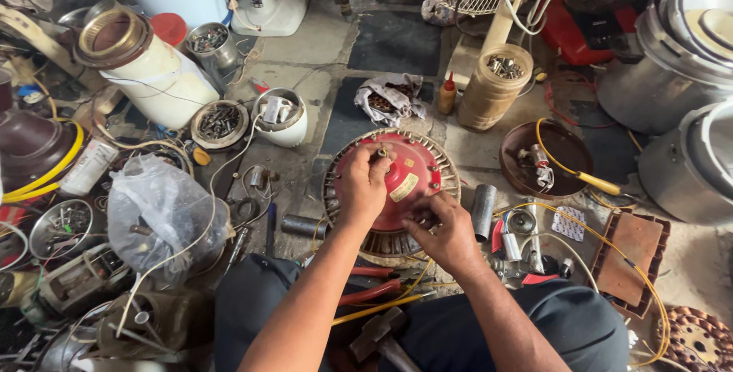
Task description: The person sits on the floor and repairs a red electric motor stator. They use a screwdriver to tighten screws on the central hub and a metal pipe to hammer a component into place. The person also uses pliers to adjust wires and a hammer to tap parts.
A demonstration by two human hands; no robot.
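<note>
Left hand (pixel 363 185) pinching small part atop red fan motor (pixel 397 177), right hand (pixel 443 231) gripping its near rim; probably heavy, rigid, best held by rim.

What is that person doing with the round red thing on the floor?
A person sits on the floor with both hands on a round red motor housing. The left hand pinches a small part at its top centre, and the right hand presses on its lower edge. A hammer lies by the knees, with tubs of screws nearby.
</note>
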